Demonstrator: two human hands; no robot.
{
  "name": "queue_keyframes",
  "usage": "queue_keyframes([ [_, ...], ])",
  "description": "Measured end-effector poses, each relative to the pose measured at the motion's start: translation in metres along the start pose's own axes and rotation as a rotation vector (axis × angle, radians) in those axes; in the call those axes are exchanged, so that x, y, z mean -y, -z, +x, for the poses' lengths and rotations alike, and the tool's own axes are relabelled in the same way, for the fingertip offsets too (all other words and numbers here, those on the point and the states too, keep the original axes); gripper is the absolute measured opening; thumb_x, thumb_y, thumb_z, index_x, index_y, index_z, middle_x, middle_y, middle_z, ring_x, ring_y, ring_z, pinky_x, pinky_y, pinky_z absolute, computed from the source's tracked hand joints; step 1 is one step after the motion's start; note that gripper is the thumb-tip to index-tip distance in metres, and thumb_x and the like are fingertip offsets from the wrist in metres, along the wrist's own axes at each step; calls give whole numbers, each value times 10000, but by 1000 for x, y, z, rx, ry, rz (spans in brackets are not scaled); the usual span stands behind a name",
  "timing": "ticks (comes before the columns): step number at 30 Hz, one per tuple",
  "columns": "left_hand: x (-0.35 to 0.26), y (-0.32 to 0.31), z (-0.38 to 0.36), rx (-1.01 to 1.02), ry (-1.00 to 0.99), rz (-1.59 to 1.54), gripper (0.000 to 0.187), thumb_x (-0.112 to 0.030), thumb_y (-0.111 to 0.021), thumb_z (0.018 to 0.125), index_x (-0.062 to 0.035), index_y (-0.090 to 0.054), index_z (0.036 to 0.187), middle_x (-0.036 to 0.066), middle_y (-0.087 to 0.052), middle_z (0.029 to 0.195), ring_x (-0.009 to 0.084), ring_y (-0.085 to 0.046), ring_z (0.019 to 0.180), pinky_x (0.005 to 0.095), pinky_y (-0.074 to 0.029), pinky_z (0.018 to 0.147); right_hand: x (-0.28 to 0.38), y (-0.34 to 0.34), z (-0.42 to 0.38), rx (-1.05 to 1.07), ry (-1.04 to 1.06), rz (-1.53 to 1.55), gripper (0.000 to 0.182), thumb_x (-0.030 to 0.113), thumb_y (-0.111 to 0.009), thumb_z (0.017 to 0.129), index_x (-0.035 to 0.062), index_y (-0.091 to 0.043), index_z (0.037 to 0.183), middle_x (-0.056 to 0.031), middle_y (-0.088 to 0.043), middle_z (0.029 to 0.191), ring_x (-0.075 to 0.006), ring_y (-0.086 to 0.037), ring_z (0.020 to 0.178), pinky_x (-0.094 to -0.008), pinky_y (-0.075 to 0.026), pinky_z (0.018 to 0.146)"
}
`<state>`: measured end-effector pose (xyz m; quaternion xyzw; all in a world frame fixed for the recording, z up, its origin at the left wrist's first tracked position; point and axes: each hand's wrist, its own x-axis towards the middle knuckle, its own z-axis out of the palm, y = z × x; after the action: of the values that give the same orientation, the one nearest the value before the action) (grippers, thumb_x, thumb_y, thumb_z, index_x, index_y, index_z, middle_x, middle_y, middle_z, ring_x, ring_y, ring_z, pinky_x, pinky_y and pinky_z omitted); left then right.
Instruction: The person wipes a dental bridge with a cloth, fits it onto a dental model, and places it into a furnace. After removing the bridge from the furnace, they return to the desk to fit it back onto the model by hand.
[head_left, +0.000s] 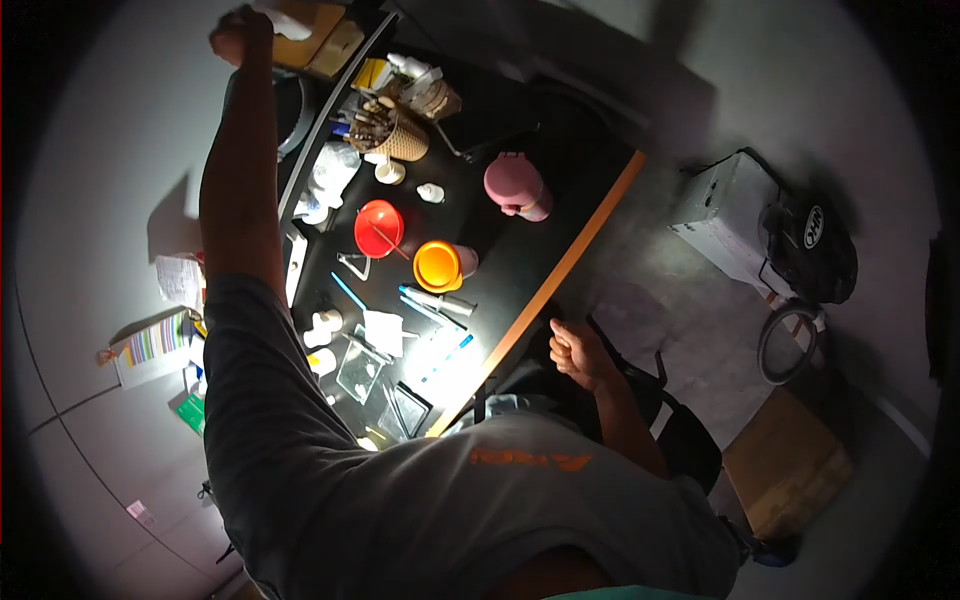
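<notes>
My left hand is raised at the top left, its fingers closed beside a pale object that I cannot make out clearly. Behind it sits a cardboard box on the shelf. Curled into a fist, my right hand hangs just off the orange edge of the black desk, with nothing visible in it. On the desk between the hands stand a red bowl with a thin stick in it, an orange-lidded jar and a pink container.
A wicker cup of brushes stands at the desk's back. Blue-tipped tools and a white cloth lie under bright light. On the floor at right are a grey box, a black bag and a cardboard box.
</notes>
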<state>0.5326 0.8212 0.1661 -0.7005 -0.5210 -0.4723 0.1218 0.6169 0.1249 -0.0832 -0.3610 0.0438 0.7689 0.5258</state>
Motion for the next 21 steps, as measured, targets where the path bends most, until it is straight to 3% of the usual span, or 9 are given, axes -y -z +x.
queue_keyframes([
  [2,39,-20,37,-523,-235,-30,408,-308,-643,876,99,-676,879,207,-695,842,359,-674,737,459,-551,722,1,-4,7,-11,-4,-5,479,375,-502,1089,188,-343,678,72,-293,556,-42,-255,447,-239,-204,426],
  [7,-71,174,-107,-463,44,-668,400,-348,-499,998,19,-552,849,44,-419,740,181,-341,700,390,-322,616,2,-23,24,23,-45,-82,448,351,-519,1088,181,-361,704,71,-294,558,-43,-258,450,-244,-202,429],
  [9,-15,183,-155,-636,126,-1015,315,-240,-643,885,60,-590,802,86,-599,768,221,-538,650,358,-465,622,6,-36,30,57,-89,-156,445,351,-529,1083,179,-359,710,73,-292,558,-46,-256,448,-245,-197,429],
  [13,-59,313,-312,-65,244,-812,244,-199,-612,901,40,-578,861,26,-575,823,114,-502,741,281,-414,620,15,-71,30,115,-92,-285,455,334,-553,1068,204,-346,684,74,-292,553,-47,-249,440,-250,-197,417],
  [14,-49,334,-339,-37,-59,-597,247,-204,-618,890,41,-592,913,36,-590,852,120,-522,756,282,-429,641,16,-80,28,110,-107,-336,451,315,-541,1069,205,-345,678,73,-296,553,-50,-244,435,-254,-192,408],
  [16,-41,380,-392,211,100,-623,290,-210,-656,866,27,-615,1028,59,-619,912,149,-570,804,291,-463,695,10,-86,33,134,-137,-391,451,309,-544,1066,205,-348,673,70,-296,552,-51,-240,430,-255,-184,403],
  [17,-46,407,-418,412,570,-865,334,-212,-688,852,12,-625,1091,72,-632,943,171,-600,836,299,-483,728,5,-89,36,146,-149,-418,451,306,-545,1065,204,-350,671,69,-296,551,-51,-238,428,-255,-181,401],
  [20,-27,444,-465,553,496,-547,390,-242,-765,873,-26,-622,1164,60,-644,976,163,-619,944,297,-487,831,-13,-100,50,77,-191,-471,454,308,-558,1058,199,-357,666,69,-299,555,-49,-235,424,-255,-172,397],
  [21,-35,450,-479,465,968,-742,307,-224,-751,922,-9,-620,1098,84,-650,1030,168,-610,975,331,-504,883,-22,-104,55,47,-161,-454,450,324,-563,1057,192,-372,672,70,-302,561,-49,-230,418,-254,-164,394],
])
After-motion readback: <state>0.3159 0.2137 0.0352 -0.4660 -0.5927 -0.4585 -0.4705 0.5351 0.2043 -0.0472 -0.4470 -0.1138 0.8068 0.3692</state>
